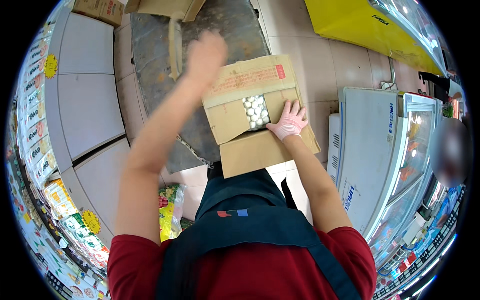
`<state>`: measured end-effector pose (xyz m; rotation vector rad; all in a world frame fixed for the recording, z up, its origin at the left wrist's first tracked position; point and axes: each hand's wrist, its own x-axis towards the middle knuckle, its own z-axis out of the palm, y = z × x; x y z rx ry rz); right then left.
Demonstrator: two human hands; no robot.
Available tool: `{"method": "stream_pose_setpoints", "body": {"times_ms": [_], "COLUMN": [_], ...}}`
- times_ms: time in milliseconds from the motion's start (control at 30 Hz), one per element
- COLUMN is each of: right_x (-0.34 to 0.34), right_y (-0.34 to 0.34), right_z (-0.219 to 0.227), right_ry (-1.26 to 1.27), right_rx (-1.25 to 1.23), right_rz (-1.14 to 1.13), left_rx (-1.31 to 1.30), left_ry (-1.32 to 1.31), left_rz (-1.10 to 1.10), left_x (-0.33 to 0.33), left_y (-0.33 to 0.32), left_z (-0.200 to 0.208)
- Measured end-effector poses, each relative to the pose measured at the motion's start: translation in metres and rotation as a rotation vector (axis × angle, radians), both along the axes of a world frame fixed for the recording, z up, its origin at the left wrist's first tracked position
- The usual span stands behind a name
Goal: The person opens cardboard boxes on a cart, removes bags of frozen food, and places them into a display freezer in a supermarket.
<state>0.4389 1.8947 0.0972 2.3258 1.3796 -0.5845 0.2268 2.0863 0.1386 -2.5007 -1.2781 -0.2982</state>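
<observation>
A brown cardboard box (245,80) lies before me, its side flaps folded partly inward and its near flap (255,152) spread out toward me. Small round white items (255,112) show through the gap between the flaps; their kind is not clear. My right hand (290,120), in a pale pink glove, rests on the right flap, fingers spread and thumb beside the gap. Over the far left corner of the box is my left hand (207,52), smeared by motion, so its fingers and anything in them cannot be made out.
Under the box is a dark, worn platform (155,110). Another opened carton (162,7) sits at its far end. White cabinets (92,90) line the left; a chest freezer (370,150) and a yellow-sided case (345,25) stand right. A bright plastic package (170,210) lies by my legs.
</observation>
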Motion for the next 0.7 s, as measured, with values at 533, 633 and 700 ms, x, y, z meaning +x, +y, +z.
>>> {"method": "stream_pose_setpoints", "body": {"times_ms": [533, 633, 700], "right_x": [0.119, 0.134, 0.135], "right_y": [-0.008, 0.007, 0.011], "right_z": [-0.017, -0.031, -0.045], "right_ry": [0.707, 0.077, -0.395], "right_rx": [0.958, 0.829, 0.84], "right_rz": [-0.94, -0.691, -0.125], "left_rx": [-1.209, -0.843, -0.736], "left_ry": [0.261, 0.036, -0.021], "left_rz": [0.292, 0.437, 0.515], "left_x": [0.004, -0.024, -0.038], "left_y": [-0.127, -0.137, -0.151], "left_z": [-0.019, -0.039, -0.07]}}
